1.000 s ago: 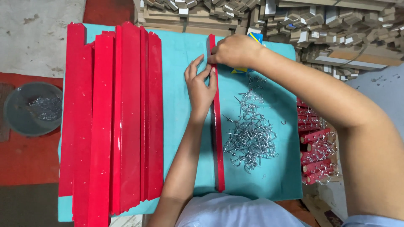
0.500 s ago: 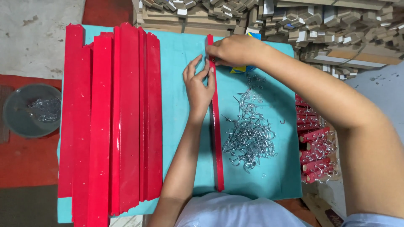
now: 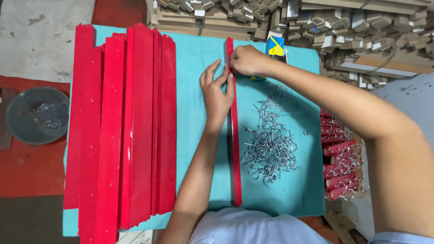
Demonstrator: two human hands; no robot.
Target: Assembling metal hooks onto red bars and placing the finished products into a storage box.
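Note:
A long red strip lies lengthwise on the turquoise table. My left hand rests against the strip's left side, fingers spread and fingertips touching it near its far end. My right hand is closed over the strip's far end; whatever its fingers pinch is hidden. A heap of small silver metal hooks lies just right of the strip.
A stack of long red strips covers the table's left half. A grey bowl with hooks sits on the floor at left. Red strips fitted with hooks lie at right. Wooden offcuts pile behind; a small blue-yellow box stands by them.
Both hands stay at the strip's far end; my left fingers have shifted slightly against it. Nothing else has moved.

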